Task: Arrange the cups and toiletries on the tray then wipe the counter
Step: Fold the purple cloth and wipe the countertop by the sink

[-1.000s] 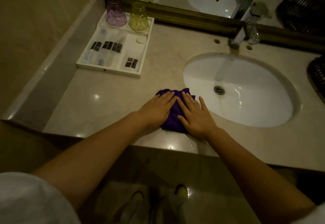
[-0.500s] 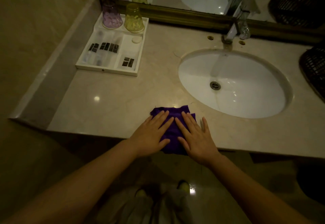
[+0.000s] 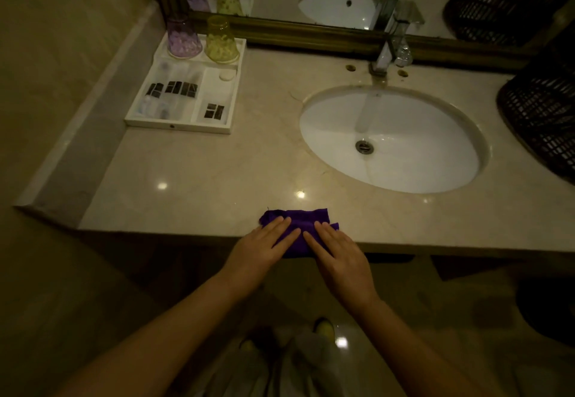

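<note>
Right at the worktop's [image 3: 217, 172] front edge, both hands, left [image 3: 263, 248] and right [image 3: 337, 255], press flat, fingers straight, side by side on the cloth [image 3: 298, 219]. Tray [image 3: 177, 124] with two upturned cups sits at the back left corner.

Both hands, left hand [image 3: 258, 248] and right hand [image 3: 337, 255], are pressing flat on the purple cloth [image 3: 300, 220] at the counter [image 3: 217, 172] edge. Two upturned cups are sitting on the white tray [image 3: 177, 124].

Left hand [image 3: 261, 245] and right hand [image 3: 337, 255] lie flat, fingers [image 3: 281, 225] straight.
</note>
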Motion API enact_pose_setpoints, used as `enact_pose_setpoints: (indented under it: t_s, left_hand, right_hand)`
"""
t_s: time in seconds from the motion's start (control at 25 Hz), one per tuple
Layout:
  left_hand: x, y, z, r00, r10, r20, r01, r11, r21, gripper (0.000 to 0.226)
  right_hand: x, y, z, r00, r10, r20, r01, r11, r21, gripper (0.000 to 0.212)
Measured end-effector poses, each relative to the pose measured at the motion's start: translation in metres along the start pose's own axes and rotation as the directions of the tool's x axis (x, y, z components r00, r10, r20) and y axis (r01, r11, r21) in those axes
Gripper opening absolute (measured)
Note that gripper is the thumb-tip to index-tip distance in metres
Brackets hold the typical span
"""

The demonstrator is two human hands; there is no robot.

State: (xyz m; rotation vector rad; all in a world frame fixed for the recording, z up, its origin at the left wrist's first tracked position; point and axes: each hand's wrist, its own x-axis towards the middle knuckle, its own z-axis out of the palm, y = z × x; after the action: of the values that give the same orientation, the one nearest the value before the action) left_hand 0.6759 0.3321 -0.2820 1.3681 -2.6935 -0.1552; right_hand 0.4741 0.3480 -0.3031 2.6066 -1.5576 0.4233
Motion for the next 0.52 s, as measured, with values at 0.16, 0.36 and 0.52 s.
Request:
enact_pose_setpoints:
  t_s: [0.16,0.36,0.52]
  left_hand:
    - [-0.018,0.009,-0.006,0.998,0.051,-0.03,-0.053,0.997,-0.054,0.077]
    - [-0.017,0.028,-0.026,0.987,0.092,0.132,-0.053,0.96,-0.274,0.052]
    - [0.005,0.056,-0.047,0.983,0.1,0.155,-0.044,0.944,-0.327,0.045]
  right_hand:
    - [-0.017,-0.013,-0.003,0.998,-0.025,-0.052,0.027,0.999,0.041,0.054]
    - [-0.05,-0.015,-0.029,0.989,0.123,-0.085,-0.11,0.984,0.141,0.036]
    - [-0.065,0.0,-0.068,0.976,0.185,-0.113,-0.172,0.978,0.115,0.032]
